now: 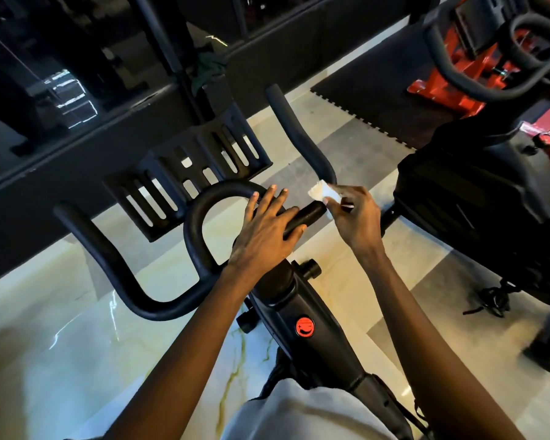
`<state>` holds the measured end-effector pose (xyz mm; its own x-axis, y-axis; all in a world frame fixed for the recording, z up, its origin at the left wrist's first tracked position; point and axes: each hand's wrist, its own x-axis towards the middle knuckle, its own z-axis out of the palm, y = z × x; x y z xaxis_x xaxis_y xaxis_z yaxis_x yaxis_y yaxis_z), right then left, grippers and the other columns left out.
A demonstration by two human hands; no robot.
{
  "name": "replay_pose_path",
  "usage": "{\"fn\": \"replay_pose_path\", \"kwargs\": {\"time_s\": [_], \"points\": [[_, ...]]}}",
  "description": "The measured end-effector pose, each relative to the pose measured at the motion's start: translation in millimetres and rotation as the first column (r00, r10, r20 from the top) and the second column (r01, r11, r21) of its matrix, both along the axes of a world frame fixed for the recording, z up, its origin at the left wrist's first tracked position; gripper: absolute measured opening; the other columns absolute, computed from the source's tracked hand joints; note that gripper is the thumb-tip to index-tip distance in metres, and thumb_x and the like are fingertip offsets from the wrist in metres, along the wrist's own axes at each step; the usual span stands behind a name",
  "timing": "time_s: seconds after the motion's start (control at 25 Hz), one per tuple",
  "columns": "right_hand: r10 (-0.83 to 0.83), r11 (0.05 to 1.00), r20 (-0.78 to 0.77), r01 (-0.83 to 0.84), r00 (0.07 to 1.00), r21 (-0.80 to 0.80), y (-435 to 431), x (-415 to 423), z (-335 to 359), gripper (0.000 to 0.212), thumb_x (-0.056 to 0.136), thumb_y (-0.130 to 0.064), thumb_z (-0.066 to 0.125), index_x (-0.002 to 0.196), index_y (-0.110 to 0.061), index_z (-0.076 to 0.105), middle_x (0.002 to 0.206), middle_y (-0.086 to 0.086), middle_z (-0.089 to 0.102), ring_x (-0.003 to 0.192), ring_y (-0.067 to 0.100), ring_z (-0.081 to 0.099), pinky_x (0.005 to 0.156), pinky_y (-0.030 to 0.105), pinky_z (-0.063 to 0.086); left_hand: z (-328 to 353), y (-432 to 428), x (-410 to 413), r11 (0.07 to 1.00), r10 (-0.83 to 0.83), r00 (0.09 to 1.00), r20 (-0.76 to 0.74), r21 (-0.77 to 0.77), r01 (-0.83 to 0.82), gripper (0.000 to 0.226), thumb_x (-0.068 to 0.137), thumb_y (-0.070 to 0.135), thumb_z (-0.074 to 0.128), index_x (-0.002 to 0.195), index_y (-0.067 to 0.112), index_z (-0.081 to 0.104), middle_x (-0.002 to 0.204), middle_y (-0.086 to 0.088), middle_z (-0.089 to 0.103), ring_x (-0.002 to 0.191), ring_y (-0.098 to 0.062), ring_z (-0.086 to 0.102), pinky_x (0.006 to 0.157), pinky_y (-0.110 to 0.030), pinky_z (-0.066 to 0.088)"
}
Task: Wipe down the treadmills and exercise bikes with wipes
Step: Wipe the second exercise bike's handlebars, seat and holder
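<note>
While the person leans over the exercise bike [302, 300], the white wipe [322, 192] sits at the right end of the handlebar crossbar [310, 214], just where the bar bends up into the right horn [296, 128]. It is a small crumpled wad, its free end pointing away from the person and slightly left, toward the base of that horn — whether it actually touches the rubber I cannot tell. The right hand [356, 214] pinches it between thumb and fingertips, the other fingers curled in.

The crossbar's long axis runs from near-left to far-right across the bike's stem. The left hand [265, 231] lies flat on it, fingers straight and spread, their tips reaching the central loop [197, 217]; it grips nothing.

Beyond the loop stands a slotted black holder [188, 163], and the left horn [89, 239] sweeps out over the pale marble floor [61, 350]. A red round badge [304, 326] marks the stem below an adjustment knob [310, 268]. To the right stands another black bike [489, 201] — behind it, a red machine [451, 77] on a dark rubber mat [362, 100].
</note>
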<state>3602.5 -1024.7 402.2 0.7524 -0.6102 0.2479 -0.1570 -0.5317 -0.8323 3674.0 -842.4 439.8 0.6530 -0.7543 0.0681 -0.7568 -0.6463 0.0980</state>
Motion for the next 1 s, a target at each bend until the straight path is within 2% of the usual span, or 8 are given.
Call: {"fn": "replay_pose_path", "kwargs": {"time_s": [0.08,0.28,0.36,0.44,0.52,0.68,0.84,1.0], "points": [[0.023,0.998,-0.056,-0.027,0.998,-0.060,-4,3,3,0.028,0.091,-0.024,0.073,0.117,-0.013,0.072,0.117,0.003,0.068,0.095,0.010,0.061,0.077,0.015,0.049,1,-6,1,1.000,-0.008,1.000,-0.001,0.019,0.008,0.053,0.104,0.052,0.037,0.147,0.024,0.049,0.163,-0.005,0.031,0.156,-0.025,0.005,0.123,-0.046,-0.005],[0.017,0.978,-0.099,-0.037,0.995,-0.203,-26,36,17,0.024,0.091,-0.009,0.068,0.114,-0.013,0.075,0.114,0.006,0.064,0.103,0.018,0.062,0.086,0.017,0.045,-2,-14,1,1.000,-0.015,1.000,-0.021,0.005,0.015,0.057,0.104,0.051,0.037,0.153,0.023,0.041,0.154,0.002,0.048,0.155,-0.028,0.009,0.123,-0.047,0.000],[0.042,0.963,-0.154,-0.081,0.987,-0.256,-26,41,22,0.024,0.093,-0.011,0.068,0.116,-0.008,0.073,0.116,0.007,0.062,0.103,0.020,0.063,0.086,0.012,0.041,-1,-16,3,1.000,-0.006,0.998,-0.060,0.007,0.007,0.056,0.103,0.051,0.039,0.151,0.021,0.043,0.146,0.002,0.057,0.154,-0.027,0.014,0.123,-0.046,0.000],[0.147,0.946,-0.171,-0.189,0.974,-0.262,-27,30,23,0.024,0.094,-0.020,0.070,0.116,-0.012,0.075,0.114,0.002,0.061,0.101,0.011,0.061,0.084,-0.001,0.034,-1,-19,5,1.000,0.006,0.997,-0.077,0.028,-0.004,0.055,0.103,0.052,0.041,0.148,0.022,0.046,0.136,-0.001,0.064,0.152,-0.026,0.021,0.123,-0.045,0.000],[0.245,0.938,-0.123,-0.267,0.962,-0.219,-29,11,22,0.022,0.093,-0.026,0.070,0.114,-0.020,0.077,0.112,-0.005,0.059,0.100,0.001,0.055,0.086,-0.005,0.034,-1,-21,5,0.999,0.006,0.998,-0.065,0.041,-0.004,0.050,0.102,0.051,0.041,0.143,0.023,0.050,0.125,-0.002,0.069,0.148,-0.026,0.029,0.123,-0.045,0.003],[0.202,0.944,-0.088,-0.218,0.975,-0.249,-34,20,23,0.022,0.092,-0.010,0.070,0.110,-0.020,0.077,0.115,0.003,0.070,0.103,0.014,0.066,0.094,0.018,0.050,-2,-26,7,1.000,0.002,0.997,-0.082,0.023,0.000,0.040,0.102,0.050,0.043,0.128,0.024,0.057,0.112,0.000,0.072,0.142,-0.024,0.039,0.123,-0.045,0.006],[0.119,0.972,-0.136,-0.143,0.983,-0.187,-33,41,32,0.034,0.096,-0.011,0.063,0.130,-0.017,0.062,0.125,0.006,0.067,0.112,0.019,0.063,0.096,0.029,0.050,-3,-26,8,1.000,0.009,0.994,-0.105,0.015,-0.007,0.040,0.102,0.050,0.044,0.129,0.023,0.057,0.116,0.001,0.071,0.141,-0.022,0.039,0.122,-0.044,0.004],[0.220,0.907,-0.273,-0.299,0.937,-0.296,-41,28,34,0.024,0.094,-0.012,0.065,0.118,-0.014,0.071,0.111,0.002,0.067,0.095,0.014,0.062,0.078,0.017,0.045,0,-25,11,0.999,0.004,0.989,-0.150,-0.052,-0.011,0.051,0.101,0.050,0.047,0.144,0.023,0.047,0.129,0.000,0.065,0.144,-0.019,0.034,0.122,-0.045,-0.001]]}}
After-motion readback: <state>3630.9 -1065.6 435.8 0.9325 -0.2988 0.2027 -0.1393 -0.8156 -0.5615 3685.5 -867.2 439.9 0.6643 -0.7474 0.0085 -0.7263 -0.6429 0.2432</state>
